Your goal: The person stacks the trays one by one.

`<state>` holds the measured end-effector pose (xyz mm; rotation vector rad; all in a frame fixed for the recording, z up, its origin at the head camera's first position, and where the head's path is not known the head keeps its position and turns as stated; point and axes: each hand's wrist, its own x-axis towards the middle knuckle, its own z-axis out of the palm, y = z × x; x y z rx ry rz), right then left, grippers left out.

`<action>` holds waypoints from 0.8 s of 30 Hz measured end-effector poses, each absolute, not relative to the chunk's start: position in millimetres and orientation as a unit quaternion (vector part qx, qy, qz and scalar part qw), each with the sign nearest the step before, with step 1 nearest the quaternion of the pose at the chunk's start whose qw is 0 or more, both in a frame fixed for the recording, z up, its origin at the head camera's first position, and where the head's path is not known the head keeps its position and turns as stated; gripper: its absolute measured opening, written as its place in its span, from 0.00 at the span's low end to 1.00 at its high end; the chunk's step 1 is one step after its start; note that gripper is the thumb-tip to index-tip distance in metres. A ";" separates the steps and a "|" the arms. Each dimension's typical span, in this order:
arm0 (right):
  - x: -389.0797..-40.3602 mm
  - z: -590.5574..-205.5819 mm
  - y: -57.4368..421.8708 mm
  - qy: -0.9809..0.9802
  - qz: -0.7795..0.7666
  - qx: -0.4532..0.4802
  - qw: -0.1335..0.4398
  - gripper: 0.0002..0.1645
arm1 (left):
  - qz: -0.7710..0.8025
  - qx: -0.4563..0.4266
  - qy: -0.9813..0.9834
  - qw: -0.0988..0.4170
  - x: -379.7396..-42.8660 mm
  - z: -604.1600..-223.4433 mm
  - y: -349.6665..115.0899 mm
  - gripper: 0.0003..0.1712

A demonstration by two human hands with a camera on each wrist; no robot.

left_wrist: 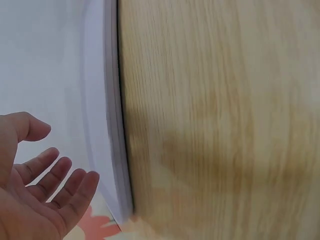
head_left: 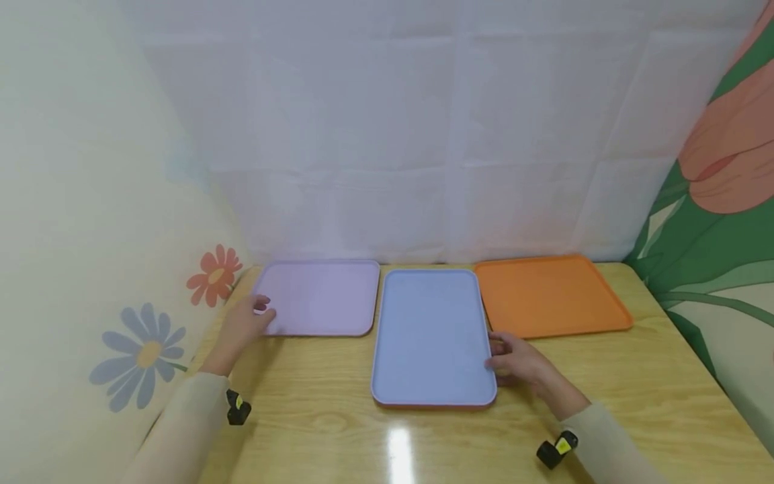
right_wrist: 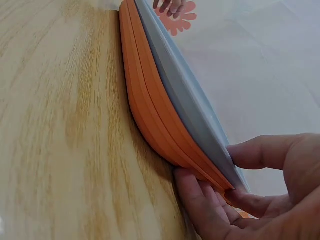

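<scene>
A blue tray (head_left: 434,336) lies lengthwise in the middle of the table, on top of orange trays (right_wrist: 145,75) whose stacked edges show in the right wrist view. My right hand (head_left: 519,363) grips the blue tray's right edge, thumb on its rim and a finger below it, the other fingers low beside the orange edges. Over the left end of a purple tray (head_left: 323,298) is my left hand (head_left: 242,326), fingers loosely bent and holding nothing. Layered rims show along the purple tray's side (left_wrist: 114,100) in the left wrist view.
An orange tray (head_left: 550,296) lies at the back right of the wooden table (head_left: 302,403). White cloth (head_left: 363,134) hangs behind the trays. Flower-printed fabric (head_left: 725,282) borders the right side, and a pale wall with printed flowers (head_left: 148,353) stands on the left.
</scene>
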<state>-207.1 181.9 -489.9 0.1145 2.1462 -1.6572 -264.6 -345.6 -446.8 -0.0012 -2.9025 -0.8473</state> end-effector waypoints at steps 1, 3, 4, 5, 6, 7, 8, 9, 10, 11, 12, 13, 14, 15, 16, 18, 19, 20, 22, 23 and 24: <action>-206.7 -490.3 182.1 0.769 -0.601 0.042 0.212 0.44 | -0.286 0.007 -0.956 0.059 -266.3 -447.9 -350.6 0.26; -206.2 -490.7 182.1 0.764 -0.609 0.045 0.211 0.44 | -0.291 0.026 -0.955 0.058 -270.3 -450.2 -359.4 0.28; -206.0 -491.0 181.9 0.761 -0.612 0.044 0.212 0.44 | -0.294 0.037 -0.954 0.056 -272.4 -450.7 -362.8 0.29; -205.9 -491.2 181.8 0.758 -0.616 0.045 0.211 0.44 | -0.296 0.047 -0.953 0.053 -274.6 -451.4 -365.8 0.30; -205.8 -491.6 181.8 0.756 -0.618 0.045 0.211 0.44 | -0.298 0.059 -0.951 0.047 -276.7 -451.6 -368.0 0.31; -205.7 -491.6 181.5 0.754 -0.621 0.046 0.210 0.44 | -0.302 0.071 -0.950 0.041 -278.9 -451.8 -370.0 0.32; -205.7 -491.6 181.5 0.752 -0.622 0.045 0.212 0.44 | -0.303 0.081 -0.949 0.037 -281.1 -451.9 -371.5 0.33; -205.7 -491.4 181.4 0.751 -0.624 0.046 0.211 0.44 | -0.303 0.089 -0.948 0.033 -283.2 -451.9 -372.6 0.34; -205.9 -491.6 181.4 0.750 -0.624 0.046 0.212 0.44 | -0.303 0.094 -0.948 0.029 -285.4 -451.9 -373.7 0.35; -206.2 -491.7 181.5 0.750 -0.625 0.050 0.210 0.44 | -0.301 0.097 -0.948 0.026 -287.2 -451.8 -374.6 0.36; -206.5 -491.8 181.5 0.750 -0.625 0.050 0.210 0.44 | -0.298 0.100 -0.949 0.024 -289.0 -451.8 -375.2 0.37; -206.6 -491.8 181.5 0.749 -0.626 0.050 0.210 0.44 | -0.295 0.102 -0.950 0.023 -290.5 -451.7 -375.9 0.38; -206.8 -492.0 181.4 0.749 -0.626 0.046 0.212 0.45 | -0.291 0.103 -0.951 0.022 -291.5 -451.5 -376.3 0.39; -206.9 -492.1 181.3 0.746 -0.629 0.047 0.211 0.45 | -0.288 0.104 -0.952 0.020 -292.4 -451.3 -376.6 0.39; -207.1 -492.8 181.3 0.745 -0.631 0.047 0.212 0.45 | -0.284 0.105 -0.953 0.018 -292.8 -451.1 -376.8 0.40; -207.2 -493.5 181.0 0.741 -0.636 0.046 0.212 0.45 | -0.276 0.107 -0.955 0.011 -293.1 -451.1 -377.0 0.41; -207.0 -493.5 180.8 0.740 -0.637 0.045 0.212 0.45 | -0.272 0.108 -0.956 0.005 -292.9 -451.3 -377.4 0.41; -207.0 -494.1 180.8 0.739 -0.638 0.043 0.213 0.45 | -0.264 0.107 -0.959 0.001 -292.6 -451.9 -377.9 0.41; -206.9 -494.9 180.3 0.738 -0.640 0.045 0.212 0.45 | -0.252 0.113 -0.961 -0.012 -292.4 -453.6 -379.6 0.41; -206.8 -495.2 180.0 0.737 -0.640 0.045 0.211 0.45 | -0.247 0.118 -0.961 -0.020 -292.4 -454.9 -380.8 0.41; -206.4 -495.5 179.8 0.738 -0.639 0.045 0.212 0.45 | -0.244 0.123 -0.962 -0.030 -292.3 -456.1 -381.9 0.41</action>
